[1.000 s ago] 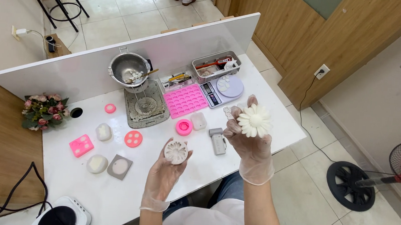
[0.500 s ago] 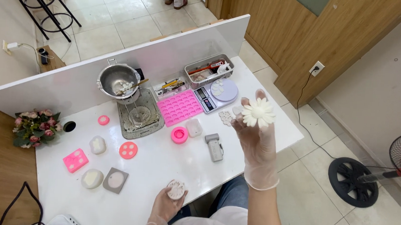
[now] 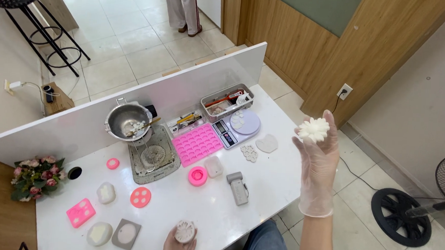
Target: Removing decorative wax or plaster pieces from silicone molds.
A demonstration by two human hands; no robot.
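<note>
White table, left hand gripping a round mould, gloved right hand pinching a white flower.

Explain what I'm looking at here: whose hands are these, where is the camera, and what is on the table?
The camera sits on a person's head and looks down, so both gloved hands are their own. The right hand is raised beside the table, with a white flower-shaped casting at its fingertips. The left hand holds a round flower mould at the near edge of the white table. On the table lie pink moulds, a metal pot above a burner, a scale, a tool tray and a small bouquet.
</note>
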